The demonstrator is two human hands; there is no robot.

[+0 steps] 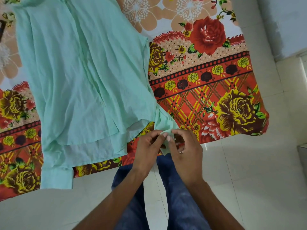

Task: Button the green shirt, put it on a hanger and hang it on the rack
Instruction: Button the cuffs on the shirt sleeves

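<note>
The pale green shirt [79,77] lies spread flat on a bed, front up, its placket running down the middle. One sleeve cuff [57,179] hangs over the bed's near edge at the lower left. The other sleeve [163,121] trails toward me at the lower right. My left hand [147,150] and my right hand [184,150] meet over that sleeve's end, both pinching the cuff fabric between fingertips. The button itself is hidden by my fingers. No hanger or rack is in view.
A bedsheet [207,77] with red and yellow flowers covers the bed, whose near edge runs across the frame. White floor tiles [249,180] lie below and to the right. My legs in blue jeans [179,196] stand against the bed edge.
</note>
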